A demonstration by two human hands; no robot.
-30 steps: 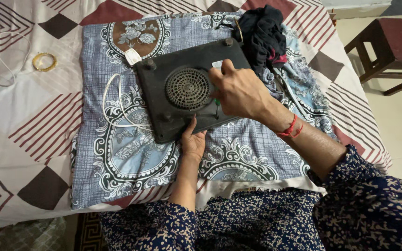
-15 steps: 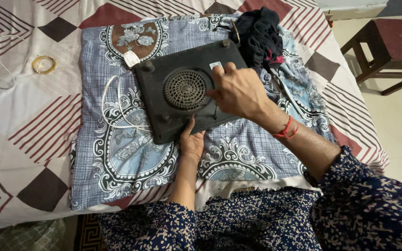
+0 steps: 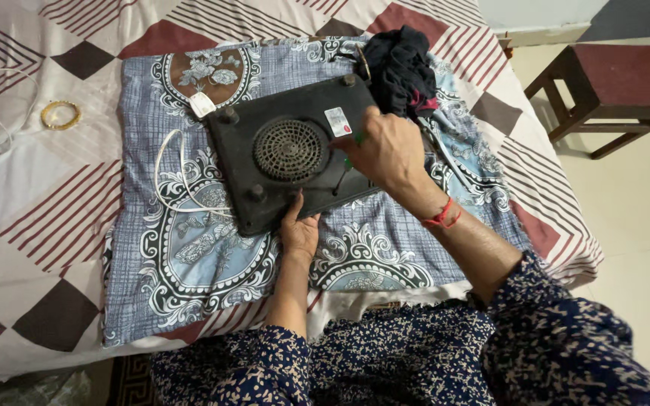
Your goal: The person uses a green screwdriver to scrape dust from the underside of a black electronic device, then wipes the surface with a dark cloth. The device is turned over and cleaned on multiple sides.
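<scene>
Appliance position: a flat black appliance is laid upside down on a blue patterned cloth spread over the bed, its round vent grille turned upward.
Long axis: the slab is set slightly askew, its long side running from near left to far right.
Left hand: the left hand is placed at the near edge of the slab, the fingers curled under and over that rim, so the edge is gripped and steadied.
Right hand: the right hand is held over the right part of the underside, just right of the grille; the fingers are clenched round a thin dark tool with a green handle, its tip pointed down at the slab.
Nearer hand: the right part of the slab lies directly beneath the right hand; the left hand is kept at the near rim.
Appliance look: matte black, small round feet at the corners, a white label beside the grille, a white cord trailing off the left side.
Surroundings: a dark bundle of cloth lies just beyond the far right corner; a gold bangle rests well to the left; a wooden stool stands on the floor at the right.
</scene>
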